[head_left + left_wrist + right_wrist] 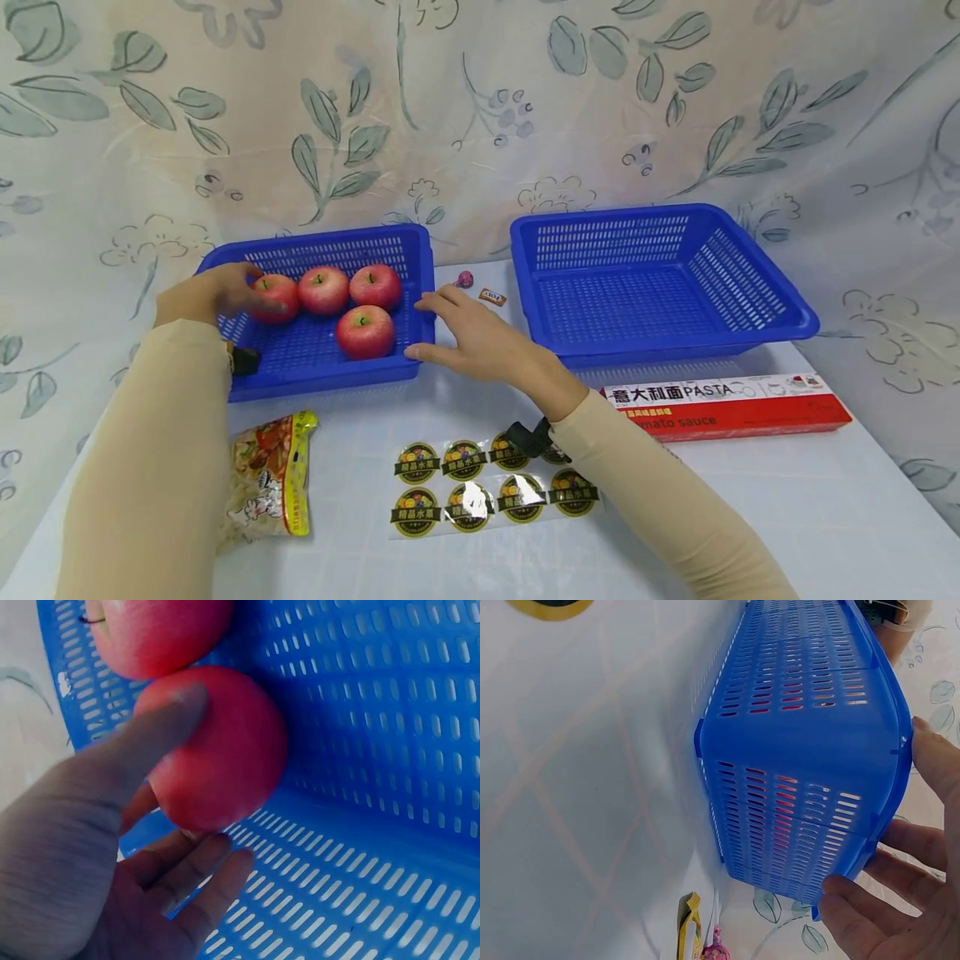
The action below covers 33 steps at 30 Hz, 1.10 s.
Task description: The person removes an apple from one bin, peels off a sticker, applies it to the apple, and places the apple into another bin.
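Observation:
Several red apples sit in the left blue basket (322,388). My left hand (210,293) reaches over its left side and holds the leftmost apple (282,288). In the left wrist view the thumb lies across this apple (236,754), with fingers curled beneath its lower side; another apple (161,634) touches it. My right hand (483,333) is at the basket's right side, fingers spread. In the right wrist view its thumb and fingertips touch the rim of the basket (802,742) near a corner.
To the right stands a second blue basket (622,304), with a red-and-white pasta box (735,408) before it. Between the baskets lie a wrapped lollipop (466,279) and a small candy (492,297). In front are a food packet (270,475) and a sticker sheet (480,483).

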### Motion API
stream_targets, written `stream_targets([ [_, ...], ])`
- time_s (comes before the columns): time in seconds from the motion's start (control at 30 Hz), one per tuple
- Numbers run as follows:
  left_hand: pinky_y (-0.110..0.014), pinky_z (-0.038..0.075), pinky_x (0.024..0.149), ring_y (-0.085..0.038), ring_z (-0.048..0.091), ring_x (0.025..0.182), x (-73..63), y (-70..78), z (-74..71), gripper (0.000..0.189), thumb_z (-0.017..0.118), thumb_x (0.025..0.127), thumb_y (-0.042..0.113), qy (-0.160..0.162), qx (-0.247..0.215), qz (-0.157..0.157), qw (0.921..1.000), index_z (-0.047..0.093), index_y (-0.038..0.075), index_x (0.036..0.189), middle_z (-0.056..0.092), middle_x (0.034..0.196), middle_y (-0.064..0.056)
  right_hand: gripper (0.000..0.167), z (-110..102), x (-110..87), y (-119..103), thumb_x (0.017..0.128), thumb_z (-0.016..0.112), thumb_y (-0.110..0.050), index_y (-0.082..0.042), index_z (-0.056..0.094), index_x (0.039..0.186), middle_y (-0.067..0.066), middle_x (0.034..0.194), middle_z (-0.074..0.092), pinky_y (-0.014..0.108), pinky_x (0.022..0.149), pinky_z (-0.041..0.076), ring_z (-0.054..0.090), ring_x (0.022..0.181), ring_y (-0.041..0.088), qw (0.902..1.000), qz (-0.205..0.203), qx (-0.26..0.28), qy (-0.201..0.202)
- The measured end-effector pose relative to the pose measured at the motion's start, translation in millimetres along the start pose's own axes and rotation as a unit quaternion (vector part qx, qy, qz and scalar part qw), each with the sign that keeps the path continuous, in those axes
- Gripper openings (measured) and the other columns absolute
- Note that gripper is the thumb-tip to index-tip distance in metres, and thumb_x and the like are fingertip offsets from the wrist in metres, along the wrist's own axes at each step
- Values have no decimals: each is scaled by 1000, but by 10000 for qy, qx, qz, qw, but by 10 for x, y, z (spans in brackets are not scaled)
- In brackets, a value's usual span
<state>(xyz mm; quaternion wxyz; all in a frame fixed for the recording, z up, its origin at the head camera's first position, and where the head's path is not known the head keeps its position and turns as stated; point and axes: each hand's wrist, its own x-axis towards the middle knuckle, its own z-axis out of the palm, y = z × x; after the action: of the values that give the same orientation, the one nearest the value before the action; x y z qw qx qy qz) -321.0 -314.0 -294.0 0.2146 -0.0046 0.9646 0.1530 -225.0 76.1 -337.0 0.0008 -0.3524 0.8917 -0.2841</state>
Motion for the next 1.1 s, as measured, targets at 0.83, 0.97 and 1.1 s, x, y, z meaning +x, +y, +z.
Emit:
stream_targets([
  [0.83, -63, 49, 100, -46, 45, 131, -723, 317, -190, 76, 81, 88, 37, 248, -1235, 1496, 9807, 36, 25, 149, 41, 150, -24, 64, 7, 31, -2, 101, 62, -48, -9, 48, 149, 9, 148, 46, 41, 117, 40, 48, 138, 25, 9999, 24, 148, 67],
  [0.97, -54, 55, 95, -40, 55, 126, -952, 578, -79, 76, 85, 85, 34, 380, -1148, 1962, 9731, 41, 28, 146, 47, 147, -16, 62, 8, 13, -34, 101, 63, -45, -6, 49, 148, 10, 150, 45, 42, 117, 40, 48, 139, 26, 9997, -95, 131, 176],
  [1.1, -48, 58, 93, -31, 60, 120, -1131, 877, 109, 77, 88, 81, 32, 571, -1037, 2449, 9623, 43, 27, 144, 53, 142, -10, 58, -23, -57, -94, 101, 65, -42, -6, 52, 144, 10, 147, 50, 42, 114, 43, 51, 135, 26, 9979, -296, 261, 514],
])
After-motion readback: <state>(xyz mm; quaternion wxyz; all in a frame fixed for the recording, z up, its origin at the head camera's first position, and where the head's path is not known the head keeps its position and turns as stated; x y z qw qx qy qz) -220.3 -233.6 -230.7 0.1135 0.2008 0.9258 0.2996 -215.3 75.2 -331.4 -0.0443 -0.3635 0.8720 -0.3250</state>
